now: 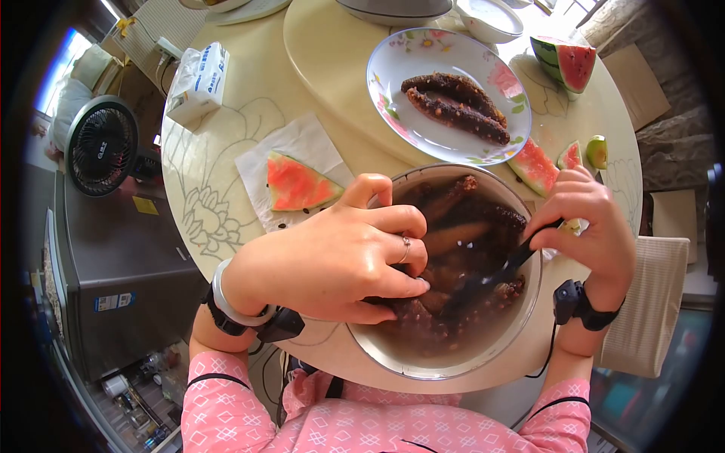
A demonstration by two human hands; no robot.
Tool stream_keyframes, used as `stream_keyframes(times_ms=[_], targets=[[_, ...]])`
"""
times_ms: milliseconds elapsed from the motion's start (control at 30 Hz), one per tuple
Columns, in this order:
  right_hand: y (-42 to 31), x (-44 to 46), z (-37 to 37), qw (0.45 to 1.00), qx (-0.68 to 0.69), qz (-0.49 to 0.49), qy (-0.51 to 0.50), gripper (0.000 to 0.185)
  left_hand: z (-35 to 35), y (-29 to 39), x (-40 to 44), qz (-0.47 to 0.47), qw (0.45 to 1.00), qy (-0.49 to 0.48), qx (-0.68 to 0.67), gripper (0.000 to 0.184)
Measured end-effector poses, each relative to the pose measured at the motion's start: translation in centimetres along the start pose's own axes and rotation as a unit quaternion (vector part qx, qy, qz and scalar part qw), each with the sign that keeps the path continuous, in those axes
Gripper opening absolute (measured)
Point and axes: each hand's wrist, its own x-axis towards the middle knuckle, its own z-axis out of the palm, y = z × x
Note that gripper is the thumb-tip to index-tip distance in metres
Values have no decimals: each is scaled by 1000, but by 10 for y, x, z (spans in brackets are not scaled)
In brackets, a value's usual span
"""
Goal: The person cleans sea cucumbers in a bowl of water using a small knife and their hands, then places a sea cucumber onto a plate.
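Note:
A round metal basin (423,368) of cloudy water holds several dark, bumpy sea cucumbers (495,215). My left hand (340,253) reaches over its left side, with the fingers closed on a sea cucumber (415,321) near the water's surface; the fingertips are partly hidden. At the right rim, my right hand (585,219) is closed around the handle of a black utensil (513,260). Its dark lower end goes down into the water against the sea cucumbers, too blurred to tell its exact kind. Beyond the basin, two sea cucumbers (457,109) lie on a flowered oval plate (389,72).
A watermelon slice (298,183) lies on a white napkin (253,162) left of the basin. Watermelon rinds (532,166) and a cut watermelon (566,64) are on the right. A tissue pack (198,83) stands at the table's left edge, near a black fan (102,147).

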Motion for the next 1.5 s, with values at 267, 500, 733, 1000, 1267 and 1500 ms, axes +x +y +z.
stream_keyframes(times_ms=[267,500,733,1000,1267,1500], targets=[[-14,8,19,997,-15,-34,-65,15,3,-4,2,1,1000,18,1,30],[-26,15,44,999,25,-23,27,13,3,-5,3,14,1000,19,8,25],[-16,6,17,998,-33,-40,-32,14,3,-6,2,19,1000,22,0,23],[-5,8,19,998,-42,-36,-36,14,2,-8,1,26,999,26,-3,21],[-20,12,35,1000,-3,-21,17,16,4,-9,2,29,999,44,3,20],[-31,13,37,999,-24,-35,25,17,3,-8,3,27,999,28,-9,22]])
